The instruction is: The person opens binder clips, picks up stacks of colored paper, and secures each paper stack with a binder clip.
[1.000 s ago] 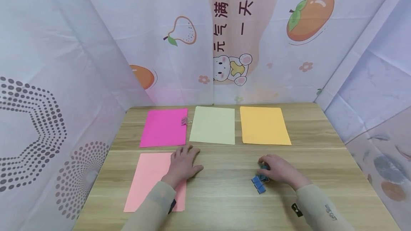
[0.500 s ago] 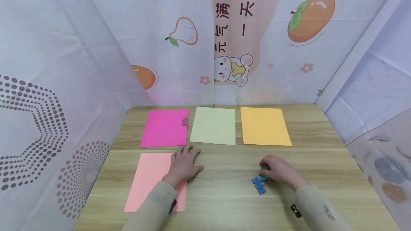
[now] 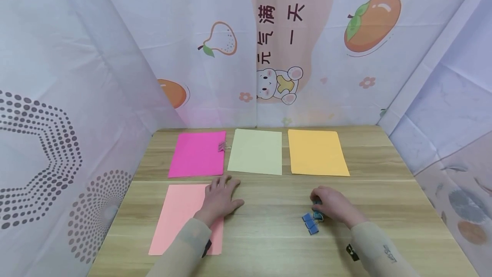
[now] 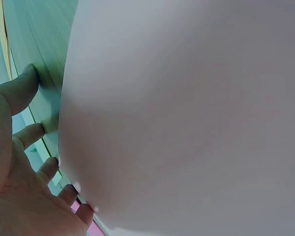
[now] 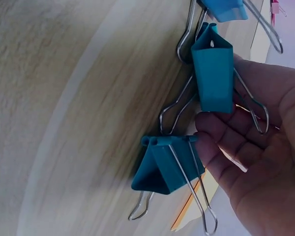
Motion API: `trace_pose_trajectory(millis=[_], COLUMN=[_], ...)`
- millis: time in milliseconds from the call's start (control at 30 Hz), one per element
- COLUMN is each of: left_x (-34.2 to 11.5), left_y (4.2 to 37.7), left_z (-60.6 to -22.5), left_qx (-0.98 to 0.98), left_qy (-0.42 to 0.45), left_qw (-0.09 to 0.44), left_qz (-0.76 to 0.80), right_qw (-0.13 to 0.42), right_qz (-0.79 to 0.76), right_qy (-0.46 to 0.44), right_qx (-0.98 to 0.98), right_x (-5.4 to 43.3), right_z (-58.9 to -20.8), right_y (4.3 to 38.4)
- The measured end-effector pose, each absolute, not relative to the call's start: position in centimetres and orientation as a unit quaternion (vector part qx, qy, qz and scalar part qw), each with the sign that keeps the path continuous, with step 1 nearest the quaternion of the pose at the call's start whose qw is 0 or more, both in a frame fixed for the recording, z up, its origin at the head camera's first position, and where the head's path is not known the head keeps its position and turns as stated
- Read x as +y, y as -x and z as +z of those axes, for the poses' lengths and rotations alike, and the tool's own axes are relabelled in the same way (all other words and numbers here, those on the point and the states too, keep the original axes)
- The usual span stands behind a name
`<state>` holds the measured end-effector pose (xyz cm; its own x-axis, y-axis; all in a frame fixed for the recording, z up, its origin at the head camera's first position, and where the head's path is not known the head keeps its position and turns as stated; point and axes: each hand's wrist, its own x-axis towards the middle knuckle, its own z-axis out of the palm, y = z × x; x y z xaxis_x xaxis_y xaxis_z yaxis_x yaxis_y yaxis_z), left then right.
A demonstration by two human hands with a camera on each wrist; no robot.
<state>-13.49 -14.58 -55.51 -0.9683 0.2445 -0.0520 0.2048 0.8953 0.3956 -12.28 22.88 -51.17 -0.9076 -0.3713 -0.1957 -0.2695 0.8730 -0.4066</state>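
Note:
My left hand (image 3: 220,198) rests with spread fingers across the upper right corner of the pale pink paper (image 3: 178,217), its thumb over the bare wood. In the left wrist view, that paper (image 4: 187,113) fills most of the picture beside the fingertips. My right hand (image 3: 333,203) curls its fingers and thumb round a teal binder clip (image 5: 169,164); the exact contact is partly hidden. Close by the thumb stands a second teal binder clip (image 5: 214,78), and a blue binder clip (image 3: 310,224) lies just left of it.
Along the back of the wooden table (image 3: 269,225) lie magenta paper (image 3: 196,155), pale green paper (image 3: 255,151) and yellow paper (image 3: 318,153). A pink binder clip (image 3: 221,146) sits on the magenta paper's right edge. Printed curtains (image 3: 215,89) surround the table.
My right hand has shifted slightly, and more of the teal clip beside the blue one shows below the thumb. My left hand has stayed in place.

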Motion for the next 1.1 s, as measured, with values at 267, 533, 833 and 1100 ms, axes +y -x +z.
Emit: trace_pose_trajectory(millis=[267, 533, 833, 1100], left_x=[-14.52, -14.52, -14.55, -14.61], left_y=[13.36, 13.4, 13.49, 13.58], left_z=[-55.2, -55.23, -55.3, -55.56], left_qx=[0.971, 0.971, 0.971, 0.972], left_qy=[-0.112, -0.11, -0.11, -0.107], left_qw=[0.059, 0.058, 0.061, 0.065], left_qz=[0.205, 0.205, 0.203, 0.2], right_qw=[0.144, 0.158, 0.117, 0.083], right_qz=[-0.2, -0.225, -0.173, -0.121], right_qy=[0.169, 0.144, 0.153, 0.162], right_qx=[0.955, 0.951, 0.966, 0.976], right_x=[22.74, 22.67, 22.8, 22.94], right_z=[-51.21, -50.8, -51.0, -51.0], right_y=[12.56, 12.7, 12.98, 12.99])
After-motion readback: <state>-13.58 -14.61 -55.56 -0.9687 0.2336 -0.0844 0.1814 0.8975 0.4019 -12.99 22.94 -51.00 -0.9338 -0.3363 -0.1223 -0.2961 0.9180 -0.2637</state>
